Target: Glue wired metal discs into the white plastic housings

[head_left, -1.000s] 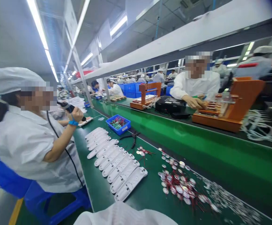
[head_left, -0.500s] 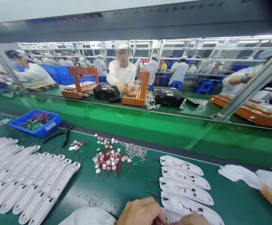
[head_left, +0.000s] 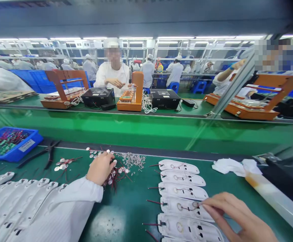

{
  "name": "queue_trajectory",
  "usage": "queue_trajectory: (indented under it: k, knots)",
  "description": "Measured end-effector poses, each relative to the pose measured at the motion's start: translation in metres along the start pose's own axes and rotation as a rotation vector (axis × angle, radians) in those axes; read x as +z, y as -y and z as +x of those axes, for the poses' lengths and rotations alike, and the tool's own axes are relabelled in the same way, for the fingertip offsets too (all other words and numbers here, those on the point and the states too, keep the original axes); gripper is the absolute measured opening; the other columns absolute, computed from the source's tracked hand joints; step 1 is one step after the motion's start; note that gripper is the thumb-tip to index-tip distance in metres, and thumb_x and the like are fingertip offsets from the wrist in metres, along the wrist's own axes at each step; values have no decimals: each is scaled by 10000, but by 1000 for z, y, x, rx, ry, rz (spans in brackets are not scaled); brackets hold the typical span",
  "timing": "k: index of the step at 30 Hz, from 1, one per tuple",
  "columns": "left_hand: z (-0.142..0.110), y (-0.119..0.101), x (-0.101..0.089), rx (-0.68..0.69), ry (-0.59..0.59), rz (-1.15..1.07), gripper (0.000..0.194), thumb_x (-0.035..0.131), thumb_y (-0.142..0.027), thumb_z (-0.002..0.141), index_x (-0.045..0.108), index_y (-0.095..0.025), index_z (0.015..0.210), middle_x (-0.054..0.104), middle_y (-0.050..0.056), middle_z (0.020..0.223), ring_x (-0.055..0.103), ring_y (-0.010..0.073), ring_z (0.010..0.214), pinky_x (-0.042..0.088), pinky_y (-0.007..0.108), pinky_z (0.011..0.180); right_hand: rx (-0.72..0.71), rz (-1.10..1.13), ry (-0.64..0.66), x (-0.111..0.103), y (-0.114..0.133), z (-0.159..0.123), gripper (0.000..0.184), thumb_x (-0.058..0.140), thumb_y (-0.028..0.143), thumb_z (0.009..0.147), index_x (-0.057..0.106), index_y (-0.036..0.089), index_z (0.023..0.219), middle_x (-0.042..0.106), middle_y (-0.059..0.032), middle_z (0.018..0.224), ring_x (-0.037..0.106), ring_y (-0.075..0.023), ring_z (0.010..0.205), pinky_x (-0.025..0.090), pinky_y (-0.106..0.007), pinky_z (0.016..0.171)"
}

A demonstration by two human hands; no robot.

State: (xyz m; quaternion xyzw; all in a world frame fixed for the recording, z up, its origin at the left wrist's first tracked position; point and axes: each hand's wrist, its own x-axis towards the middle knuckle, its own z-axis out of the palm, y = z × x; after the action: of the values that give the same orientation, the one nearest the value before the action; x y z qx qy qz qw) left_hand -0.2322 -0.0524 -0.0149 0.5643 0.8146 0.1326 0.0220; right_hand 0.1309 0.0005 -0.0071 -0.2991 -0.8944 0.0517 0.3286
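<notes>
My left hand (head_left: pixel 101 168) is over the loose pile of small round metal discs with red wires (head_left: pixel 116 176). Its thumb and forefinger are apart at the pile's edge, with a disc beside the fingertips; the other fingers are partly hidden. On the right, my right hand (head_left: pixel 237 215) has thumb and forefinger pinched at a wired round disc (head_left: pixel 195 204) above a long white plastic shell (head_left: pixel 170 203). That shell lies in a column of similar shells (head_left: pixel 179 166), with red wires sticking out at their left ends.
Small clear pieces (head_left: pixel 132 160) lie beside the disc pile. Black pliers (head_left: pixel 49 154) and a blue bin (head_left: pixel 27 146) of wired green parts stand at left, behind more white shells (head_left: pixel 35 191). Crumpled white material (head_left: pixel 228 167) lies at right. A co-worker (head_left: pixel 113 74) sits across the bench.
My left hand has moved from the near shells up and left to the disc pile. My right hand has come into fuller view beside the shells. The view has shifted right.
</notes>
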Motion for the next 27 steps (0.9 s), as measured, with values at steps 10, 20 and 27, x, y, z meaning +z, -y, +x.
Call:
queue_trajectory:
  k: [10,20,27]
  knots:
    - [9,15,20,107,-16,-82,123,474,-291,768,554,-216,711,551,34,768,556,206,736,440,321,702,172,-58,195,23,13,-8,163,471,159,867,564,210,743,487,-19,720,465,-173,668,361,-320,612]
    - [13,17,27,180,-66,-155,223,470,-409,740,575,-223,673,557,39,710,554,218,709,454,321,674,198,48,160,24,36,-3,166,482,85,798,521,192,677,478,-10,704,441,-162,685,338,-312,631]
    - [9,4,1,106,-247,-165,173,475,-365,788,581,-231,769,644,39,824,580,233,795,442,339,748,222,102,254,15,45,-11,150,494,86,810,540,207,734,499,-9,753,464,-163,730,358,-318,661]
